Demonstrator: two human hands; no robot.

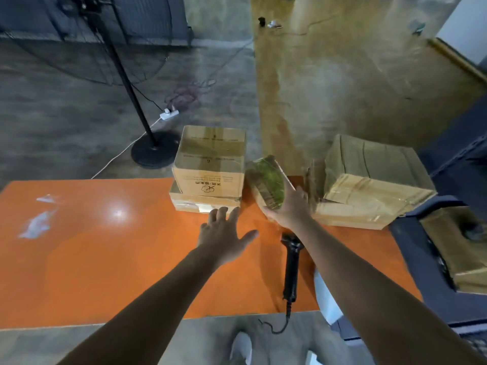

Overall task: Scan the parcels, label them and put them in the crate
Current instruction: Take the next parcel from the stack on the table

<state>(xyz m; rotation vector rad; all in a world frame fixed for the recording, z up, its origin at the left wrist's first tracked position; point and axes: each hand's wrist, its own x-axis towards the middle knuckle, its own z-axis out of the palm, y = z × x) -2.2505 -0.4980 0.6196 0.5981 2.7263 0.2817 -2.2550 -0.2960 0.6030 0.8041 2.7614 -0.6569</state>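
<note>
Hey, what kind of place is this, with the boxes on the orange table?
Probably a warehouse parcel-dispatch area: taped cardboard parcels sit on the orange table, a barcode scanner lies near them, the floor is bare concrete, and the right hand grips a small parcel.

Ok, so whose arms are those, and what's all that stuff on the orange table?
Those arms belong to a person wearing a camera on their head, so you see what they see, looking down. There's no robot here, just two bare hands. The right hand grips a small parcel with green on it, tilted up. The left hand is open, fingers spread, reaching forward over the orange table. On the table lie a black scanner, a stack of two cardboard boxes and a big crumpled box. At the right edge is a dark crate with a brown parcel in it.
</note>
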